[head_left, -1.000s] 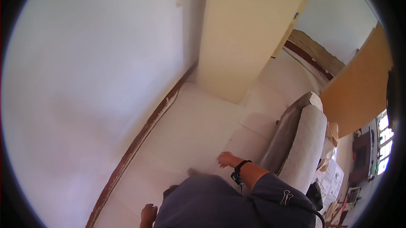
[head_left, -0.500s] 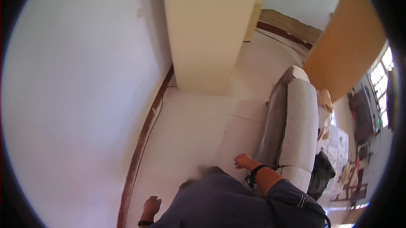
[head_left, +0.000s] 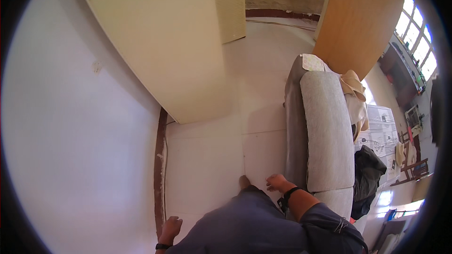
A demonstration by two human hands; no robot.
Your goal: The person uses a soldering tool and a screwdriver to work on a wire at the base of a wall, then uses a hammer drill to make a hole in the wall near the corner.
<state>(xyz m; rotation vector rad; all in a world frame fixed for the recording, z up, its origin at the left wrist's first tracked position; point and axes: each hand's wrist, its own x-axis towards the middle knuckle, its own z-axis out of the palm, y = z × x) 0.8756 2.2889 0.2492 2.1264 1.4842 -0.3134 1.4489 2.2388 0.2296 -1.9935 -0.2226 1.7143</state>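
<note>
My left hand [head_left: 171,228], with a dark band at its wrist, hangs low beside the white wall [head_left: 80,159]. Its fingers are curled in, and I see nothing in them. On the other side, my right hand [head_left: 277,183] is held in front of my body, next to the grey sofa [head_left: 329,127] but apart from it. The fingers there are loosely closed with nothing showing between them. A black band [head_left: 288,194] circles that wrist. One bare foot [head_left: 244,182] shows ahead of my dark clothing on the pale tiled floor [head_left: 207,159].
A tall cream cabinet [head_left: 160,42] stands ahead on the left, with a vented cream panel [head_left: 230,13] beyond. A wooden door panel [head_left: 360,23] rises behind the sofa. Right of the sofa are a beige bag [head_left: 356,108], a dark bag [head_left: 368,174] and a covered table [head_left: 379,127].
My view has turned rightward and moved forward, so the cabinet now sits further left and closer. The bare foot has come into sight. Both hands remain curled at my sides.
</note>
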